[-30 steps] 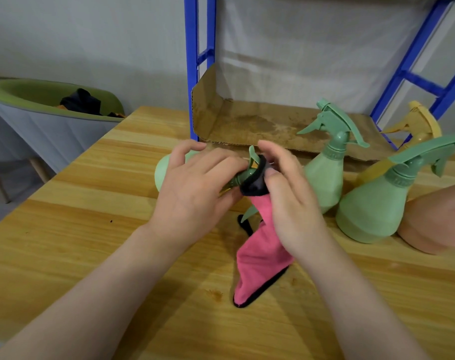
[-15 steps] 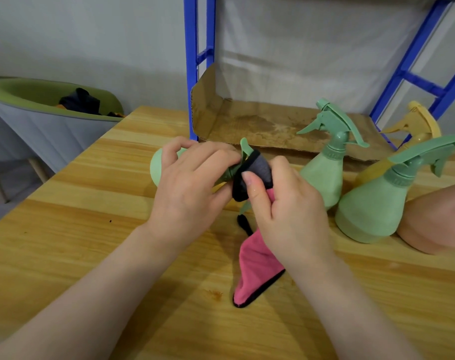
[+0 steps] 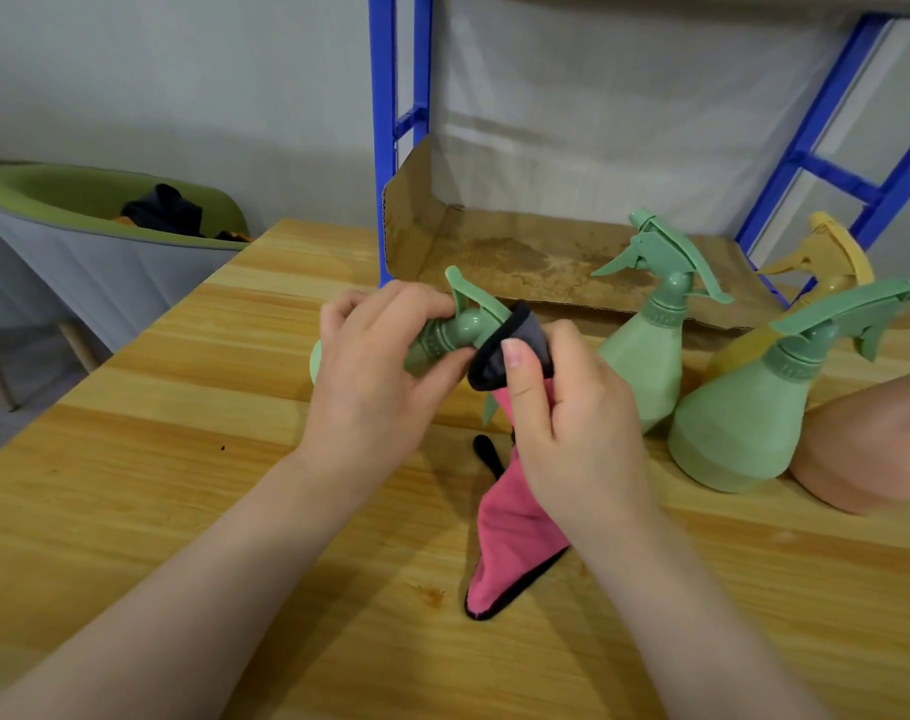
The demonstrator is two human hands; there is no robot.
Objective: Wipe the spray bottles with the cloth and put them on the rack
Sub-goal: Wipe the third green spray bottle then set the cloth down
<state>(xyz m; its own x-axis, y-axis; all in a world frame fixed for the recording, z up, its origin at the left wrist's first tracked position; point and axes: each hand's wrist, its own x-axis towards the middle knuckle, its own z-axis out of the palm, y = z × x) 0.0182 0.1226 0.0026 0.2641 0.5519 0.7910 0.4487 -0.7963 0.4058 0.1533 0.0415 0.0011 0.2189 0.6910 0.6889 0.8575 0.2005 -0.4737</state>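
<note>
We are holding the green spray bottle (image 3: 442, 335) on its side above the table (image 3: 183, 485), its long axis running left to right, base pointing left and trigger head pointing right. Our left hand (image 3: 375, 387) is gripping the neck, fingers curled round it. Our right hand (image 3: 572, 423), nearer the head, is pinching the pink cloth (image 3: 515, 522) over the nozzle end. The rack (image 3: 398, 122) is standing beyond the hands.
</note>
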